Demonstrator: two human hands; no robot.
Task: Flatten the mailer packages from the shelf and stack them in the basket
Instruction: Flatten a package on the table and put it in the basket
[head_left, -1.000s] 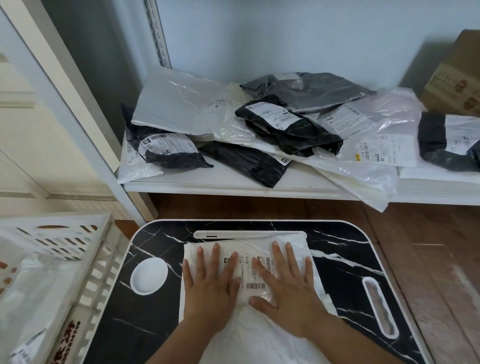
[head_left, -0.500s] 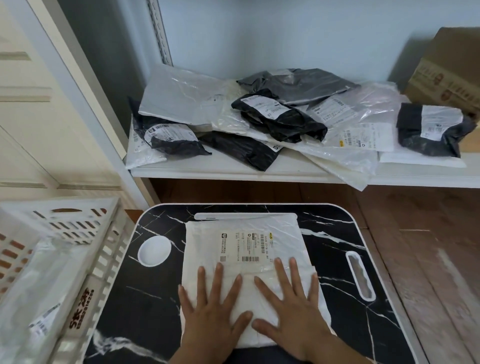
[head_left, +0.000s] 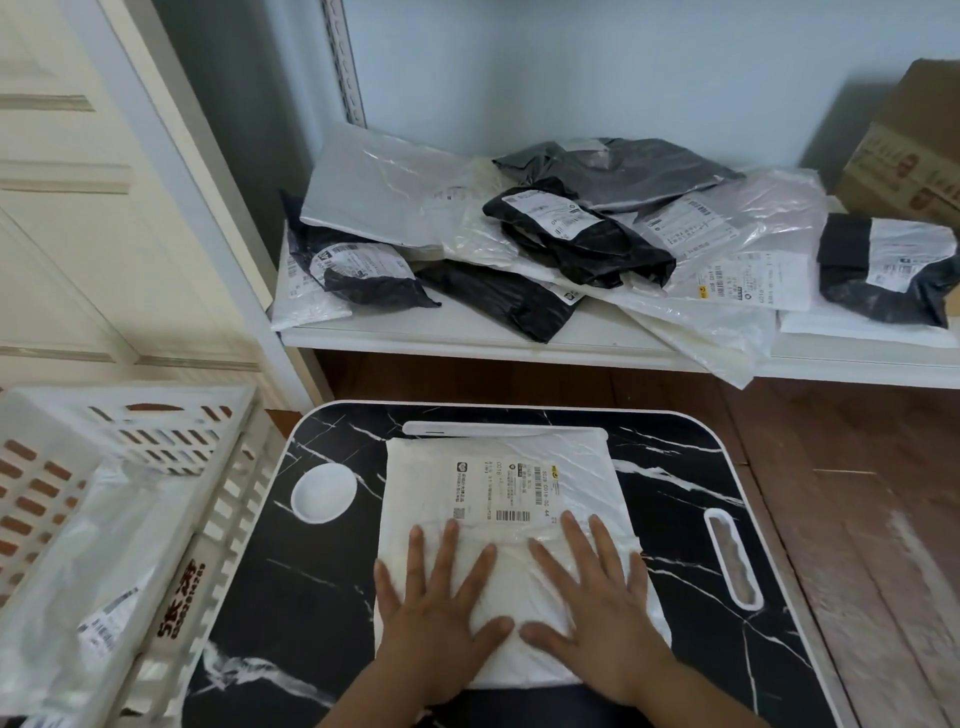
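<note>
A white mailer package (head_left: 498, 483) with a shipping label lies flat on the black marble-patterned lap table (head_left: 291, 597). My left hand (head_left: 441, 618) and my right hand (head_left: 597, 608) press side by side on its near half, fingers spread and straight. A white slatted basket (head_left: 171, 431) stands at the left with a white mailer (head_left: 98, 587) lying inside. On the white shelf (head_left: 467, 338) behind the table lies a heap of several black, grey and clear mailers (head_left: 571, 239).
A brown cardboard box (head_left: 914, 150) sits on the shelf's right end. A white upright post (head_left: 208, 208) and a cream panelled door are at the left. Wooden floor (head_left: 857, 519) shows to the right of the table.
Both hands slid from the label area toward me, down the mailer to its near half. Over the last half second they barely moved.
</note>
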